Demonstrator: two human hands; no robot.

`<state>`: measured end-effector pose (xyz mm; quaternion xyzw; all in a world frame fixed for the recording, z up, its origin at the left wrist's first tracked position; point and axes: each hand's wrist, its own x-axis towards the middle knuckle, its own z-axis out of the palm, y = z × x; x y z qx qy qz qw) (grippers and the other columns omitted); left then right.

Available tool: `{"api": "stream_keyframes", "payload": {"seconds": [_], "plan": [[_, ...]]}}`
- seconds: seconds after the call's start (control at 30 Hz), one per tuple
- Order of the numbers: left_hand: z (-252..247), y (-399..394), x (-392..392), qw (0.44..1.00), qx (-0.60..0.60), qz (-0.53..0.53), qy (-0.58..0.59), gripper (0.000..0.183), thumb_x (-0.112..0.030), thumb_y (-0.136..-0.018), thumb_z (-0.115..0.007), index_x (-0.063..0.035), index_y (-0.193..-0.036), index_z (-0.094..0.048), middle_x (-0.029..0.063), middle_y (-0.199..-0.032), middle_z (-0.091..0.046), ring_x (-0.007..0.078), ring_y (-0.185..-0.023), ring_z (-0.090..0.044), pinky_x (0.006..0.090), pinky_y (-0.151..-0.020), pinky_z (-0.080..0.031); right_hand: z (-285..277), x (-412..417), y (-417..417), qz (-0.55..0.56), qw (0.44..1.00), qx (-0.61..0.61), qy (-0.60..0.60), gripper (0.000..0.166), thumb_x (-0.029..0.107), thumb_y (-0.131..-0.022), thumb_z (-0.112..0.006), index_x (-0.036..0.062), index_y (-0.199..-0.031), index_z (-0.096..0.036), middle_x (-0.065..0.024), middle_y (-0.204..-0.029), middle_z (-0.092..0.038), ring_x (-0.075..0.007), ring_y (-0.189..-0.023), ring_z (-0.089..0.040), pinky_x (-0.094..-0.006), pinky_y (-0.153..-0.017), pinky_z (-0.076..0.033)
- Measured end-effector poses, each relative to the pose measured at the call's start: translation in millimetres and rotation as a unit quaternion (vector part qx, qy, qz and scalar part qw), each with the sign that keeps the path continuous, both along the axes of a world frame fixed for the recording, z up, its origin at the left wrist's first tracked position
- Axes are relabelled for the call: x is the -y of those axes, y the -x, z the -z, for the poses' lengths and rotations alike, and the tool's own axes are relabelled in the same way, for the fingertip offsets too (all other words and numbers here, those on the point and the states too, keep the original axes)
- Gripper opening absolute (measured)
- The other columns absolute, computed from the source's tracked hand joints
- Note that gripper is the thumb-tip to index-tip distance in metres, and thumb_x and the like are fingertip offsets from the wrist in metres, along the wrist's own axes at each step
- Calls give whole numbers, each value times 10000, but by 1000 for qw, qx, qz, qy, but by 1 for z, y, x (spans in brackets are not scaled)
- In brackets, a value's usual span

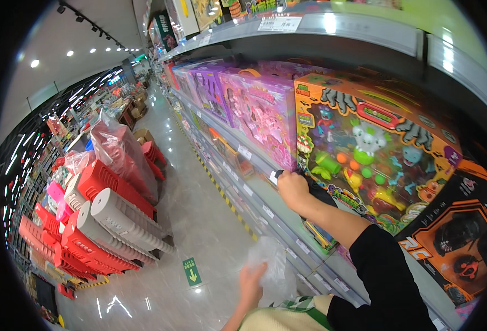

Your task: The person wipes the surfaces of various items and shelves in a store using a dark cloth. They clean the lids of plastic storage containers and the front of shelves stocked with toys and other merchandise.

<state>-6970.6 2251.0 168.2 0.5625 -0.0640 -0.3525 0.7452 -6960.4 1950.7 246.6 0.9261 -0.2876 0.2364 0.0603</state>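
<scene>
My right hand (294,189) is closed on a dark cloth at the shelf edge, just left of an orange boxed toy set (376,153) with a clear window. Part of the dark cloth (320,191) shows behind the wrist. Low in the view, my left hand (251,283) holds a crumpled translucent plastic bag (270,265) over the aisle side of the shelving; hand and bag are somewhat blurred. A pink boxed toy set (260,111) stands upright left of the orange one, and a black and orange boxed toy (454,240) stands to its right.
Shelf rails with price tags (268,212) run along the right. A purple box (210,91) stands farther down the shelf. Across the tiled aisle are stacked red plastic stools (115,186), grey stools (119,215) and a large plastic-wrapped bundle (121,151). A green floor sign (192,272) lies between.
</scene>
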Motion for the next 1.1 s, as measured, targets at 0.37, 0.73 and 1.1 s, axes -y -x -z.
{"api": "stream_keyframes", "payload": {"seconds": [0.37, 0.73, 1.1], "plan": [[-17, -117, 132, 985, -49, 148, 80, 278, -43, -841, -683, -6, -1115, -650, 88, -1000, -685, 191, -894, -659, 342, -795, -530, -18, 51, -101, 15, 1000, 19, 11, 94, 76, -748, -647, 44, -769, -732, -155, -753, -703, -307, -677, -718, -423, -559, -571], [-36, -323, 156, 979, -36, 169, 110, 300, -69, -825, -667, -30, -1122, -650, 55, -989, -675, 163, -885, -637, 321, -801, -511, -11, 134, -283, 76, 997, 11, -26, 158, 88, -791, -590, 62, -888, -712, -159, -837, -693, -315, -727, -704, -433, -649, -559], [10, -486, 124, 991, -62, 53, 104, 297, -82, -808, -684, -18, -1098, -669, 68, -1004, -681, 165, -920, -636, 300, -810, -495, -2, 177, -402, -60, 991, 96, 66, 124, 60, -802, -587, 52, -865, -693, -141, -800, -671, -330, -727, -681, -441, -637, -546]]}}
